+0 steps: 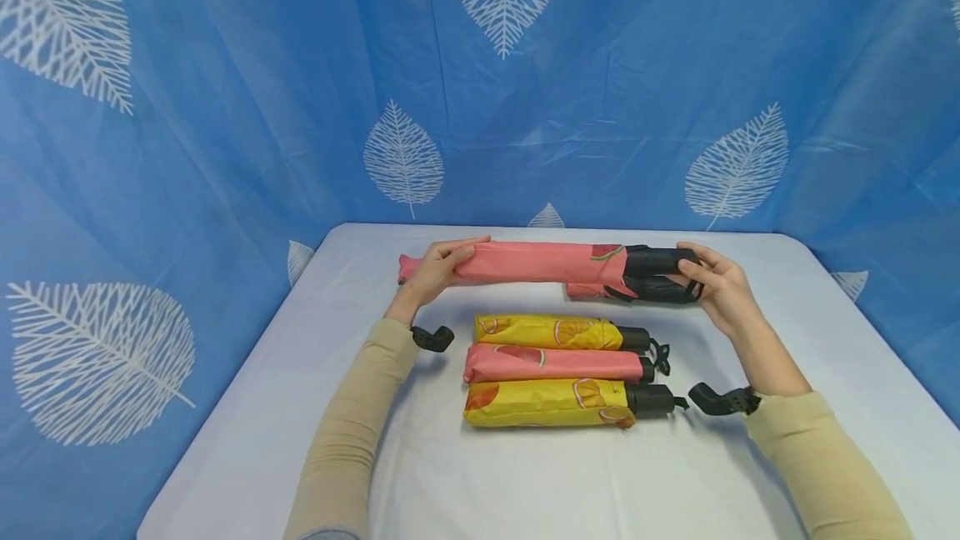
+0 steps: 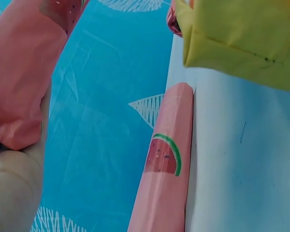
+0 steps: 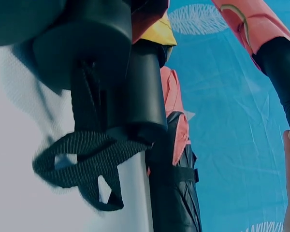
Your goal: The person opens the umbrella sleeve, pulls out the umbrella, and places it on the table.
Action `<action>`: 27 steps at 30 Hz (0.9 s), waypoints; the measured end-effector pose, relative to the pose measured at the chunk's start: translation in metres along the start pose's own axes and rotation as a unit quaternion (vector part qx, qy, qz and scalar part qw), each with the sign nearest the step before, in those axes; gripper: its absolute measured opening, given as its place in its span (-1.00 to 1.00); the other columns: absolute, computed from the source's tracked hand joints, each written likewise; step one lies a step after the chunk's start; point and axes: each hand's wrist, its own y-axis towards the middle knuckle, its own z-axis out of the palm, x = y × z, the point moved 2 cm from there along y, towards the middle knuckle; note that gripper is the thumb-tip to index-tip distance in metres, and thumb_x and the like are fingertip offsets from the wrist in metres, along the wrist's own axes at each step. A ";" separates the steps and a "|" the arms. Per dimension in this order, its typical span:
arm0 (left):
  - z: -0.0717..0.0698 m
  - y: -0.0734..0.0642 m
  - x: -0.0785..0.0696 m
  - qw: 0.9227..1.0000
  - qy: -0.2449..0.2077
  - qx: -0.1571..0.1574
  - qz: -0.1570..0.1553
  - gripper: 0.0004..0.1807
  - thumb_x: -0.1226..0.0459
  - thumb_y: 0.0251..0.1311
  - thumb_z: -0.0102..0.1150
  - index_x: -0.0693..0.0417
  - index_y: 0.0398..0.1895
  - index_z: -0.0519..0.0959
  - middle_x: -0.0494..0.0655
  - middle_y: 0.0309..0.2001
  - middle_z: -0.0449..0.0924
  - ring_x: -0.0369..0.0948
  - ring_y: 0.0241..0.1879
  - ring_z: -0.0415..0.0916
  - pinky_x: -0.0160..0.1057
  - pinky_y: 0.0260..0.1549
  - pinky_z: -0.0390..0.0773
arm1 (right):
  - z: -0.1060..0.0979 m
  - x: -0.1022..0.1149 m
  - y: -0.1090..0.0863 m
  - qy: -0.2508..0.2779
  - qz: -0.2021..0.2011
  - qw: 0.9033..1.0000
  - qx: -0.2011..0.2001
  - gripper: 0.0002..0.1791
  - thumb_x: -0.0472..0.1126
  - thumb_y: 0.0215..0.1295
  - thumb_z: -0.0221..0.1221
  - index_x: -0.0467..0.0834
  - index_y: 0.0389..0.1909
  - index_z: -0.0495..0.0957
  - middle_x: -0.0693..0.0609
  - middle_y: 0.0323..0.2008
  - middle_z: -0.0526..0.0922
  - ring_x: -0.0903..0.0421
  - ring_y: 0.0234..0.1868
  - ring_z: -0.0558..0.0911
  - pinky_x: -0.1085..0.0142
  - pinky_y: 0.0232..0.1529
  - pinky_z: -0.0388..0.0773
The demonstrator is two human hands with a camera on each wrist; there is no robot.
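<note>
A folded pink umbrella (image 1: 540, 262) with a watermelon print is held level above the far part of the table. My left hand (image 1: 437, 272) grips its pink cloth end, which sits against the palm in the left wrist view. At the other end, my right hand (image 1: 718, 283) holds the black handle (image 3: 280, 67) between thumb and fingers. Below and partly behind it lies a second pink umbrella (image 2: 164, 150), whose black part (image 1: 656, 290) shows near the right hand. Its middle is hidden in the head view.
Nearer to me, a yellow umbrella (image 1: 543, 332), a pink umbrella (image 1: 555, 363) and another yellow umbrella (image 1: 543, 403) lie side by side, black handles to the right. They rest on a white-covered table (image 1: 540, 482). A blue leaf-print curtain (image 1: 600, 90) hangs behind.
</note>
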 end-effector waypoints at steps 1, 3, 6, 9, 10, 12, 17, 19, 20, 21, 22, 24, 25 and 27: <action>-0.001 0.000 0.000 1.000 -0.001 0.001 0.002 -0.51 0.19 0.38 0.01 0.23 0.31 0.33 0.16 0.26 0.34 -0.07 0.05 0.50 -0.05 -0.02 0.48 | -0.001 0.000 -0.001 -0.002 -0.001 1.000 -0.001 -0.70 -0.46 0.36 0.01 -0.12 -0.03 0.57 0.00 -0.09 0.57 0.12 -0.17 0.67 0.38 -0.13 0.53; -0.002 -0.001 -0.001 1.000 -0.004 0.001 0.005 -0.52 0.22 0.40 -0.02 0.25 0.31 0.32 0.17 0.27 0.32 -0.07 0.04 0.50 -0.05 -0.02 0.48 | -0.004 0.001 -0.002 -0.003 -0.005 1.000 -0.003 -0.69 -0.46 0.36 0.00 -0.12 -0.03 0.58 0.01 -0.09 0.57 0.12 -0.17 0.67 0.38 -0.13 0.53; -0.006 -0.003 -0.002 1.000 0.000 -0.008 0.009 -0.52 0.19 0.38 0.02 0.21 0.30 0.35 0.17 0.25 0.35 -0.07 0.03 0.52 -0.05 -0.04 0.49 | -0.009 0.003 -0.004 0.012 -0.012 1.000 0.001 -0.68 -0.48 0.37 -0.04 -0.14 -0.02 0.57 -0.01 -0.08 0.56 0.10 -0.16 0.67 0.37 -0.12 0.53; -0.010 -0.006 -0.003 1.000 0.007 -0.022 0.008 -0.47 0.12 0.32 0.09 0.16 0.29 0.38 0.17 0.22 0.39 -0.04 0.01 0.52 -0.06 -0.07 0.51 | -0.016 0.005 -0.006 0.034 -0.019 0.999 0.007 -0.66 -0.51 0.38 -0.07 -0.19 -0.01 0.57 -0.03 -0.07 0.56 0.08 -0.16 0.67 0.36 -0.11 0.53; -0.012 -0.007 -0.003 1.000 0.009 -0.026 0.008 -0.45 0.11 0.31 0.10 0.16 0.29 0.38 0.17 0.21 0.39 -0.04 0.02 0.52 -0.06 -0.07 0.51 | -0.018 0.005 -0.007 0.042 -0.021 0.999 0.009 -0.65 -0.52 0.38 -0.09 -0.20 -0.01 0.57 -0.04 -0.07 0.55 0.07 -0.15 0.67 0.35 -0.11 0.53; -0.016 -0.009 -0.004 0.999 0.014 -0.030 0.011 -0.42 0.09 0.31 0.10 0.19 0.31 0.34 0.17 0.22 0.38 -0.03 0.04 0.50 -0.06 -0.06 0.51 | -0.023 0.007 -0.009 0.053 -0.024 0.998 0.010 -0.64 -0.53 0.38 -0.10 -0.21 0.00 0.57 -0.05 -0.06 0.55 0.06 -0.15 0.67 0.34 -0.10 0.52; -0.027 -0.015 -0.004 0.998 0.033 -0.054 0.014 -0.43 0.10 0.33 0.07 0.23 0.30 0.34 0.17 0.22 0.38 -0.06 0.04 0.49 -0.11 -0.09 0.52 | -0.034 0.011 -0.017 0.060 -0.025 0.998 0.005 -0.63 -0.54 0.37 -0.11 -0.22 0.01 0.56 -0.06 -0.06 0.55 0.05 -0.15 0.67 0.34 -0.11 0.52; -0.032 -0.018 -0.003 0.997 0.042 -0.066 0.013 -0.47 0.12 0.35 0.05 0.22 0.29 0.37 0.17 0.20 0.40 -0.08 0.01 0.51 -0.13 -0.11 0.54 | -0.039 0.013 -0.019 0.058 -0.024 0.998 0.002 -0.64 -0.54 0.37 -0.11 -0.22 0.01 0.57 -0.06 -0.08 0.56 0.05 -0.16 0.67 0.35 -0.12 0.53; -0.034 -0.020 -0.003 0.996 0.043 -0.071 0.012 -0.48 0.12 0.35 0.04 0.22 0.28 0.38 0.18 0.19 0.40 -0.07 0.00 0.52 -0.13 -0.12 0.54 | -0.041 0.014 -0.020 0.057 -0.024 0.998 0.000 -0.64 -0.54 0.37 -0.11 -0.22 0.00 0.57 -0.06 -0.08 0.57 0.05 -0.16 0.67 0.35 -0.13 0.53; -0.036 -0.021 -0.003 0.996 0.044 -0.075 0.012 -0.49 0.13 0.36 0.03 0.22 0.28 0.38 0.20 0.19 0.40 -0.07 -0.01 0.53 -0.13 -0.12 0.54 | -0.043 0.014 -0.021 0.056 -0.025 0.998 -0.002 -0.64 -0.54 0.37 -0.11 -0.23 0.00 0.57 -0.06 -0.09 0.57 0.04 -0.17 0.67 0.35 -0.13 0.53; -0.038 -0.023 -0.002 0.996 0.047 -0.079 0.010 -0.49 0.13 0.37 0.03 0.22 0.28 0.38 0.19 0.19 0.40 -0.08 -0.02 0.53 -0.14 -0.13 0.55 | -0.045 0.015 -0.023 0.054 -0.026 0.998 -0.004 -0.64 -0.54 0.37 -0.11 -0.23 0.00 0.57 -0.06 -0.09 0.57 0.04 -0.17 0.67 0.35 -0.13 0.54; -0.042 -0.026 -0.001 0.994 0.055 -0.091 0.007 -0.50 0.13 0.37 0.02 0.22 0.27 0.39 0.17 0.19 0.41 -0.10 -0.04 0.54 -0.16 -0.14 0.56 | -0.049 0.016 -0.025 0.046 -0.026 0.999 -0.012 -0.64 -0.54 0.36 -0.10 -0.22 -0.01 0.58 -0.05 -0.10 0.57 0.05 -0.18 0.67 0.34 -0.14 0.54; -0.044 -0.028 0.000 0.994 0.058 -0.096 0.005 -0.49 0.13 0.37 0.02 0.22 0.27 0.39 0.16 0.19 0.41 -0.10 -0.04 0.54 -0.17 -0.15 0.56 | -0.051 0.016 -0.026 0.044 -0.025 0.999 -0.016 -0.64 -0.54 0.36 -0.09 -0.22 -0.02 0.58 -0.04 -0.09 0.57 0.05 -0.18 0.68 0.35 -0.15 0.55; -0.047 -0.031 0.000 0.993 0.057 -0.103 0.003 -0.49 0.12 0.37 0.02 0.22 0.28 0.38 0.16 0.20 0.40 -0.10 -0.03 0.53 -0.19 -0.15 0.56 | -0.055 0.016 -0.029 0.043 -0.024 0.999 -0.020 -0.64 -0.54 0.37 -0.10 -0.21 -0.01 0.58 -0.03 -0.07 0.55 0.05 -0.18 0.68 0.36 -0.17 0.55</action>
